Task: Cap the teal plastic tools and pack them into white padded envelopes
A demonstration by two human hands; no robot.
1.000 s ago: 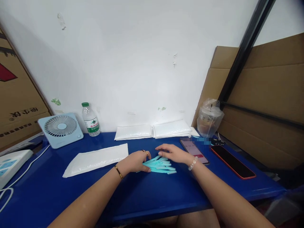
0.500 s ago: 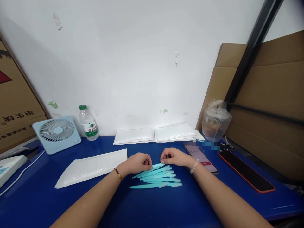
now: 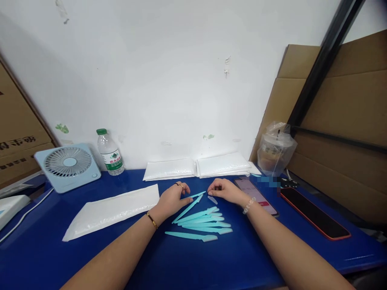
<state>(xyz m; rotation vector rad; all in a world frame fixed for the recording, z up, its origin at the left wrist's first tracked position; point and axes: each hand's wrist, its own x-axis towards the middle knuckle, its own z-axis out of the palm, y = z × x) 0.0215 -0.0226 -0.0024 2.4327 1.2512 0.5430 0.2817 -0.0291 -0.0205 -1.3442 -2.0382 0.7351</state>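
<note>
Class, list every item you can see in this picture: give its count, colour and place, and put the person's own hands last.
razors: about six, teal, table centre; one held
cap: one, clear, by right hand
envelope: one, white, table left
envelope stacks: two, white, by wall
bottle: one, clear, green cap, back left
fan: one, pale blue, back left
phones: two, table right
bagged cup: one, clear, back right
table: one, blue
cardboard: brown, both sides
left hand: holds a razor
right hand: fingers curled, beside cap
</note>
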